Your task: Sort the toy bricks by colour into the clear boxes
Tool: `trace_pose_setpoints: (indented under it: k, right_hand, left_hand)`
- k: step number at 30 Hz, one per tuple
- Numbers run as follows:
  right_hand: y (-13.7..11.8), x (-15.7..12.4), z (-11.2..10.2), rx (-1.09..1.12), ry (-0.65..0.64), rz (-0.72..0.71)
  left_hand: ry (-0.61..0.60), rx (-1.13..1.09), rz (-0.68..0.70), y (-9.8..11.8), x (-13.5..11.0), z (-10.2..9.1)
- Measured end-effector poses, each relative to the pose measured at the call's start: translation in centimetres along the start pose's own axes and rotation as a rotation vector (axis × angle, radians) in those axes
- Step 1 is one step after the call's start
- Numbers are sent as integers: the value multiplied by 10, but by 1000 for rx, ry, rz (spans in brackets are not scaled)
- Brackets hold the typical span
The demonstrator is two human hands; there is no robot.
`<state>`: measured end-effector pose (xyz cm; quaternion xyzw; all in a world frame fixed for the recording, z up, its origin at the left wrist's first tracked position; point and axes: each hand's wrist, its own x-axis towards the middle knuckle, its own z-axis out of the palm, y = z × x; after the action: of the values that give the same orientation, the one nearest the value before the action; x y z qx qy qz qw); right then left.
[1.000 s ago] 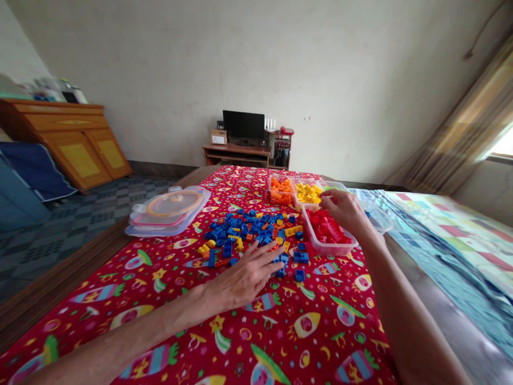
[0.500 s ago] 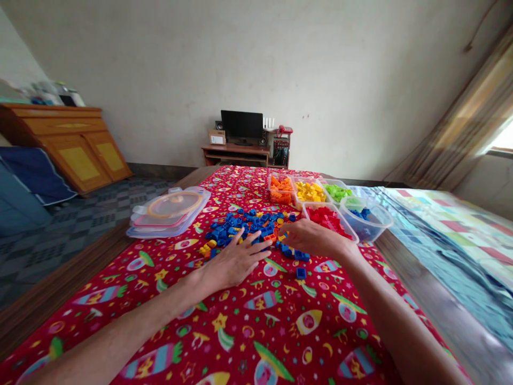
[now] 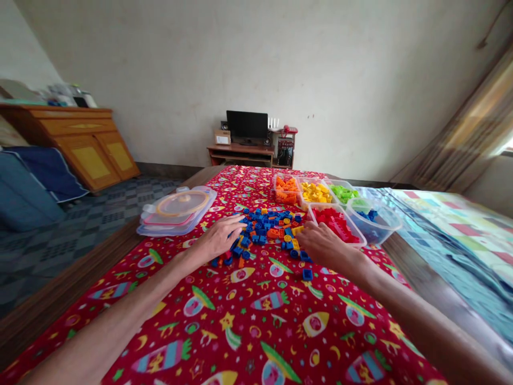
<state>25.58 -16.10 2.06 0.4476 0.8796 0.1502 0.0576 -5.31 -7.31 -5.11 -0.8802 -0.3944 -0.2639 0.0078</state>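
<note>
A loose pile of toy building bricks (image 3: pixel 262 227), mostly blue with some orange and yellow, lies on the red patterned cloth (image 3: pixel 256 331). My left hand (image 3: pixel 220 236) rests at the pile's left side, fingers stretched over the bricks and thumb apart. At the right side of the pile is my right hand (image 3: pixel 323 241), its fingers bent down and together. A yellow brick (image 3: pixel 297 230) shows right at those fingertips; whatever they hold is hidden. One blue brick (image 3: pixel 307 275) lies by itself in front of the right hand.
Clear tubs of sorted bricks stand at the right: orange (image 3: pixel 286 191), yellow (image 3: pixel 316 192), green (image 3: pixel 343 194), red (image 3: pixel 335 223), and a round tub (image 3: pixel 380 230) with a few blue ones. Stacked plastic lids (image 3: pixel 178 210) lie at the left. A bed (image 3: pixel 449 230) adjoins the table's right.
My left hand has moved left and back to the pile's left edge. My right hand has shifted right, away from the middle. Bricks in the pile are more spread out.
</note>
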Motion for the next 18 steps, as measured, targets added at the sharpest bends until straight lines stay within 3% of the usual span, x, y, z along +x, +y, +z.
trace_pose_setpoints:
  k: [4,8,13,18]
  right_hand:
    - [14,-22,33,-75,119,-193]
    - [25,-28,54,-69,172,-236]
    - [24,-10,49,-47,155,-189]
    - [20,21,38,84,93,-104]
  left_hand:
    - [34,-28,-94,-9,0,-8]
    - [9,-45,-220,-15,-4,-4]
    - [19,-232,-372,-24,-8,10]
    - [126,-491,-500,-20,-9,15]
